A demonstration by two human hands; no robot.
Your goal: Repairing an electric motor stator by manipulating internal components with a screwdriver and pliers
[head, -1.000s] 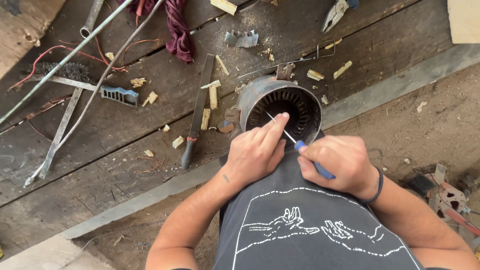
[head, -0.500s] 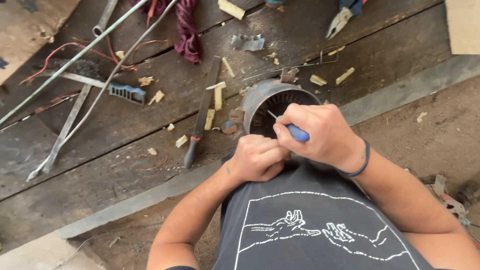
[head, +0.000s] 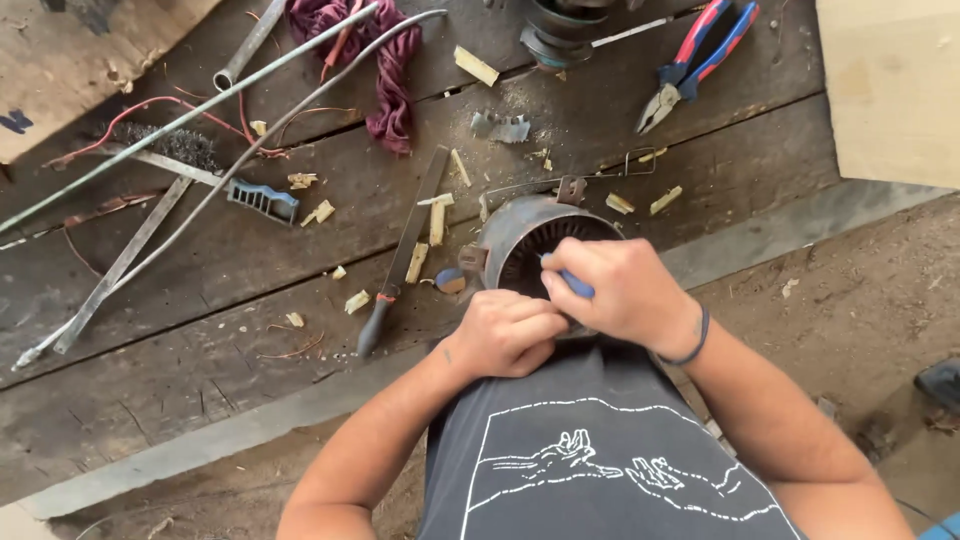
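Over at the far left of the worn dark wooden counter lie two long thin metal rods, crossing a flat grey metal strip, with one wire brush with a blue handle beside them. One crumpled maroon rag sits near the top edge. Next comes one long flat file with a dark handle, and around it I count roughly ten pale wood chips scattered on the boards. At the near edge, against the person's chest, stands one round grey metal motor housing with ribbed windings inside. The left hand is curled into a fist at the housing's near rim; what it grips, if anything, I cannot tell. The right hand is closed around one thin tool with a blue handle, its tip over the housing's opening. Further right, near the top, lies one pair of pliers with red and blue handles, and a pale wooden board fills the corner.
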